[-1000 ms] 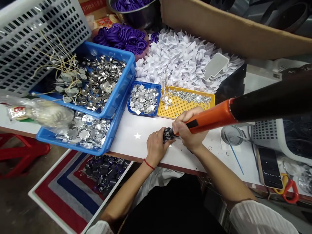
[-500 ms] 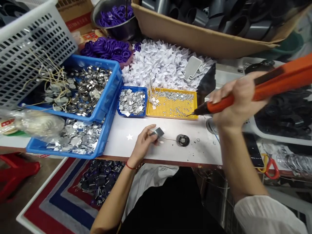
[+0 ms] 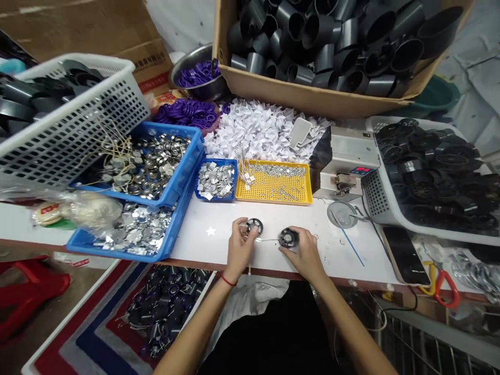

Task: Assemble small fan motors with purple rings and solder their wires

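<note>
Left hand point(image 3: 239, 249) and right hand point(image 3: 307, 254) on two black parts joined by a wire point(image 3: 270, 239)

From the head view, a carton point(image 3: 312, 100) at the back holds grey tubes point(image 3: 324, 54). To its left, a steel bowl point(image 3: 214, 91) holds purple rings point(image 3: 197, 74). The left basket point(image 3: 84, 138) contains dark pieces point(image 3: 23, 101). Just beside it, the upper blue tray point(image 3: 174, 186) has metal discs point(image 3: 167, 153) and wired pieces point(image 3: 122, 167); the lower blue tray point(image 3: 162, 246), partly under it, has flat metal bits point(image 3: 136, 229). On the desk point(image 3: 195, 245), a small blue tray point(image 3: 235, 179) is full of metal squares point(image 3: 216, 179) and touches or nearly touches a yellow tray point(image 3: 258, 194), where shiny beads point(image 3: 279, 170) lie mostly along the back. The right basket point(image 3: 375, 200) is heaped with black pieces point(image 3: 433, 166).

Both forearms reach in from the near edge, palms inward. The left hand's grip is clamped on the left part point(image 3: 254, 227), thumb against its spoked face, which is tilted. The right hand's grip is closed around the right part point(image 3: 288, 238), thumb below and fingers above. The parts sit apart over the desk's middle, in front of the two small trays; whether either touches the desk I cannot tell
</note>
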The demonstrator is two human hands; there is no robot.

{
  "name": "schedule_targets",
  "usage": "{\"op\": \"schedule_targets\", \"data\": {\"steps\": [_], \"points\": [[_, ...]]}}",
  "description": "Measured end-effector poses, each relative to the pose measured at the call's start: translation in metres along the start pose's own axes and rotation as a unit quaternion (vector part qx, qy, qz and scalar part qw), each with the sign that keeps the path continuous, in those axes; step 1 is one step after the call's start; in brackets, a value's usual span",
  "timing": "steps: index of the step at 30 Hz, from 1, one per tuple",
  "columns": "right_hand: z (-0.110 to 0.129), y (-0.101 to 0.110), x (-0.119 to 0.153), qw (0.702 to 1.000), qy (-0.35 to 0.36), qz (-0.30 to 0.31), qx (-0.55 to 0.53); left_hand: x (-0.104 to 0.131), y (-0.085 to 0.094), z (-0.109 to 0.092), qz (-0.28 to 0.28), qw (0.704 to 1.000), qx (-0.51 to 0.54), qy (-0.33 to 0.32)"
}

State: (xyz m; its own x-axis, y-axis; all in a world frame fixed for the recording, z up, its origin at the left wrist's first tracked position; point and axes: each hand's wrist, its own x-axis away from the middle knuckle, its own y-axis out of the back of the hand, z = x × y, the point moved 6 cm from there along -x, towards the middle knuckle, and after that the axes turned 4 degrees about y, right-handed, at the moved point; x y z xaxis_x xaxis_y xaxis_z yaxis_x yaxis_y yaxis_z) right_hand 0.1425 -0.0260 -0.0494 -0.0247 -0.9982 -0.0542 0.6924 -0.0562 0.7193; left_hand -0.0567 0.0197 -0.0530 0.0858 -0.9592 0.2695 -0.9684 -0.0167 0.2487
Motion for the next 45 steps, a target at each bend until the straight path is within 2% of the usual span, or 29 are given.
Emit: {"op": "schedule_targets", "data": {"steps": [2,3,5,7,9,10,13,15,16,17,19,20,22,25,28,31,34,38,40,43,45], "points": [[0.004,0.018,-0.011,0.998,0.002,0.017,-0.055,0.011,-0.008,-0.002,-0.038,0.989,-0.127,-0.068],[0.008,0.031,-0.016,0.996,0.003,0.046,-0.07,0.018,-0.012,-0.003,-0.059,0.975,-0.187,-0.101],[0.02,0.056,-0.025,0.989,-0.005,0.139,-0.047,0.029,-0.018,-0.005,-0.101,0.944,-0.279,-0.144],[0.029,0.068,-0.029,0.968,-0.036,0.244,0.046,0.029,-0.018,-0.013,-0.118,0.92,-0.33,-0.173],[0.036,0.067,-0.033,0.937,-0.046,0.304,0.163,0.014,-0.01,-0.034,-0.114,0.904,-0.352,-0.213],[0.04,0.061,-0.036,0.923,-0.04,0.32,0.212,-0.001,-0.001,-0.049,-0.111,0.897,-0.359,-0.234],[0.048,0.037,-0.056,0.896,-0.006,0.343,0.282,-0.07,0.035,-0.104,-0.16,0.87,-0.401,-0.24],[0.052,0.03,-0.085,0.904,0.027,0.325,0.276,-0.122,0.051,-0.135,-0.186,0.849,-0.441,-0.222],[0.054,0.031,-0.106,0.918,0.042,0.292,0.265,-0.146,0.053,-0.145,-0.174,0.841,-0.47,-0.203],[0.057,0.034,-0.131,0.936,0.059,0.242,0.251,-0.167,0.051,-0.15,-0.154,0.836,-0.497,-0.174],[0.06,0.047,-0.183,0.97,0.061,0.085,0.221,-0.197,0.044,-0.151,-0.116,0.836,-0.525,-0.112],[0.062,0.049,-0.206,0.976,0.066,0.026,0.204,-0.205,0.041,-0.148,-0.105,0.838,-0.527,-0.09],[0.064,0.034,-0.242,0.979,0.076,0.006,0.191,-0.213,0.036,-0.144,-0.101,0.846,-0.519,-0.071],[0.065,0.007,-0.27,0.983,0.073,-0.003,0.169,-0.215,0.039,-0.138,-0.095,0.854,-0.505,-0.078],[0.06,-0.002,-0.276,0.99,0.053,-0.014,0.133,-0.215,0.046,-0.136,-0.08,0.866,-0.484,-0.096],[0.051,0.008,-0.269,0.994,0.043,-0.024,0.097,-0.215,0.051,-0.135,-0.078,0.882,-0.451,-0.111],[0.035,0.017,-0.245,0.997,0.016,-0.018,0.076,-0.215,0.053,-0.131,-0.088,0.904,-0.4,-0.121],[0.018,0.01,-0.198,0.994,-0.02,0.049,0.091,-0.211,0.059,-0.127,-0.122,0.935,-0.305,-0.136],[0.02,0.008,-0.183,0.992,-0.019,0.045,0.12,-0.207,0.063,-0.128,-0.141,0.947,-0.251,-0.144],[0.037,0.007,-0.178,0.983,0.011,0.047,0.179,-0.199,0.07,-0.135,-0.162,0.96,-0.173,-0.146],[0.048,0.003,-0.181,0.975,0.037,0.074,0.208,-0.19,0.074,-0.133,-0.132,0.984,-0.049,-0.108]]}}
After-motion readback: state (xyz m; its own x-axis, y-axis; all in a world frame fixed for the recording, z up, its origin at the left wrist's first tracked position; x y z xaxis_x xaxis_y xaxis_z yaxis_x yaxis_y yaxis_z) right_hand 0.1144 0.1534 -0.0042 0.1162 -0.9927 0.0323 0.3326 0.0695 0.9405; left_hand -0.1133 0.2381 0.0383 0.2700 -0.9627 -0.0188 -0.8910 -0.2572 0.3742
